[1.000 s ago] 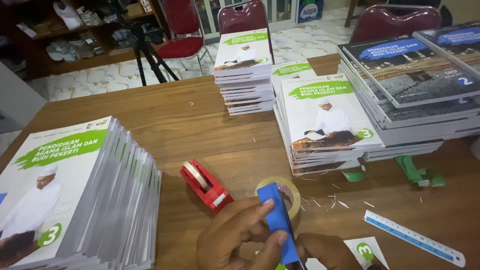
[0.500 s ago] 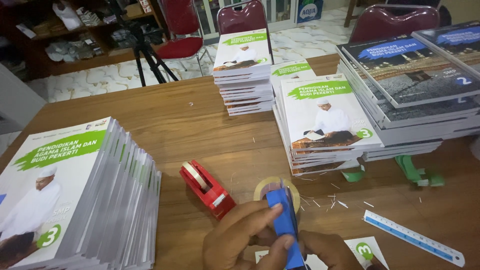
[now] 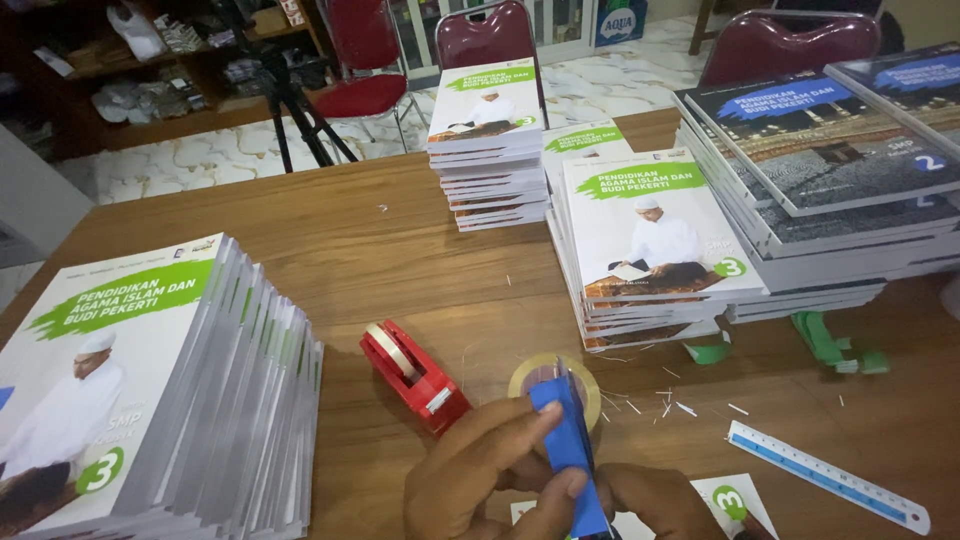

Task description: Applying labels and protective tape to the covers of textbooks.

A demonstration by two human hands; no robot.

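Observation:
At the bottom of the head view my left hand point(image 3: 480, 480) and my right hand point(image 3: 655, 500) together pinch a narrow blue strip point(image 3: 568, 445) held upright between the fingers. Just behind the strip lies a roll of clear tape point(image 3: 590, 380) flat on the wooden table point(image 3: 380, 260). A red tape dispenser point(image 3: 412, 375) sits slightly left of my left hand. Under my right hand lies a white book with a green circle point(image 3: 735, 500), mostly hidden.
A tall leaning stack of white-and-green books point(image 3: 150, 390) fills the left. More such stacks point(image 3: 655, 250) point(image 3: 488, 140) stand behind, dark-covered books point(image 3: 830, 160) at right. A blue-and-white ruler point(image 3: 830, 475), green scraps point(image 3: 830, 345), red chairs point(image 3: 365, 60) and a tripod point(image 3: 295, 110) beyond.
Both hands have sunk lower in view with the blue strip, uncovering more of the tape roll behind it. Nothing else moved.

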